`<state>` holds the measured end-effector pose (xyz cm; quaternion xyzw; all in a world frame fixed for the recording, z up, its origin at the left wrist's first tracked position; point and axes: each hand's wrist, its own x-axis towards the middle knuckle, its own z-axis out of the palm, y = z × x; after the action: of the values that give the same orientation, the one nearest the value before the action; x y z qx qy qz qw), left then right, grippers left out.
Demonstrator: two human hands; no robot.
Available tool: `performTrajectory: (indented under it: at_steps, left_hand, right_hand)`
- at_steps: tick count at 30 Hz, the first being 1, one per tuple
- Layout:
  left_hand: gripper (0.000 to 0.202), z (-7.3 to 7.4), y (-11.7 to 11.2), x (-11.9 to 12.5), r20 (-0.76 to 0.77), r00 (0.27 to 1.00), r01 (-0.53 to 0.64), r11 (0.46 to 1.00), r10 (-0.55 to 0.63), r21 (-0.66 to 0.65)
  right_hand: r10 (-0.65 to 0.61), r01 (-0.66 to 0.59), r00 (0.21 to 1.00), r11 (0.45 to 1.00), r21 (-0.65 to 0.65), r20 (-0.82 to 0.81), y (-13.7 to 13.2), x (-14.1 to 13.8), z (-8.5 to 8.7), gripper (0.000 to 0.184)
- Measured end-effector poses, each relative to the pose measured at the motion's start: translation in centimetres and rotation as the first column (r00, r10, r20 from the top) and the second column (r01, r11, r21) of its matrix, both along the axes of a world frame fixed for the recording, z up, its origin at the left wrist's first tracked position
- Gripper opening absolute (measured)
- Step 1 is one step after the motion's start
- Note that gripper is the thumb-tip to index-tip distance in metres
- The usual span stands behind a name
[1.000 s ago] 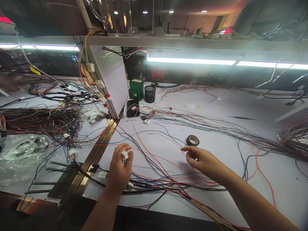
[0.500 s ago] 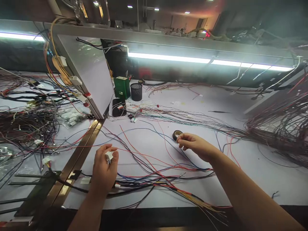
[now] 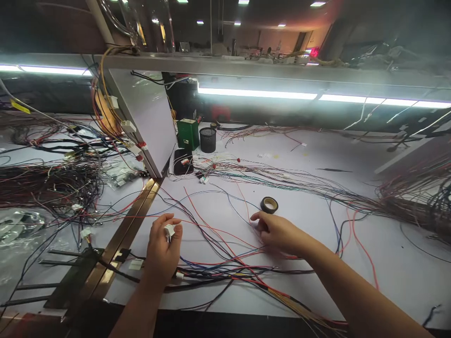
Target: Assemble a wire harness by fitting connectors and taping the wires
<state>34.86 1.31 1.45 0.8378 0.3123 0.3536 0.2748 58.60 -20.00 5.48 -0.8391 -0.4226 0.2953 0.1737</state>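
My left hand [image 3: 162, 251] is closed round a small white plastic connector [image 3: 169, 230], held up between thumb and fingers above the white bench. My right hand [image 3: 276, 231] rests low on the bench among loose red, blue and black wires [image 3: 225, 244], its fingers curled in a pinch at a thin wire; what it grips is too fine to name. A roll of black tape [image 3: 269, 204] lies just beyond the right hand. A bundle of wires [image 3: 246, 274] runs across the bench in front of both hands.
A slanted white board [image 3: 148, 117] with connectors and yellow cable stands at the back left, a brass rail [image 3: 130, 225] at its foot. A green box [image 3: 188, 134], a black mesh cup [image 3: 207, 139] and a dark phone [image 3: 182, 162] sit behind. Dense wire harnesses lie left [image 3: 49, 183] and right [image 3: 416, 197].
My right hand has drawn back from the tape roll and dropped onto the wires on the bench. The left hand still holds the connector. The view has shifted a little.
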Motion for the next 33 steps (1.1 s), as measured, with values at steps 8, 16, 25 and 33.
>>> performTrajectory:
  at_steps: [8,16,25,33]
  left_hand:
    - [0.023,0.0,-0.1,0.0,0.001,1.0,0.013,0.999,-0.013,-0.036]
    - [0.023,0.2,-0.4,-0.1,0.018,1.0,0.01,0.999,-0.01,-0.039]
    - [0.023,0.2,-0.5,-0.2,0.007,1.0,0.0,0.997,0.0,-0.074]
    - [0.025,-0.1,-0.4,-0.3,-0.101,0.995,-0.014,0.987,-0.003,-0.162]
  right_hand:
    - [-0.081,0.126,0.962,0.979,0.162,-0.26,0.9,-0.2,-1.4,0.059]
    - [-0.017,0.138,0.933,0.938,0.316,-0.359,0.9,-2.0,-1.3,0.036]
    - [-0.226,0.116,0.934,0.924,0.363,0.276,0.1,-1.8,-3.0,0.036]
    - [-0.179,0.264,0.917,0.942,0.205,-0.356,-1.5,-2.5,-2.5,0.042]
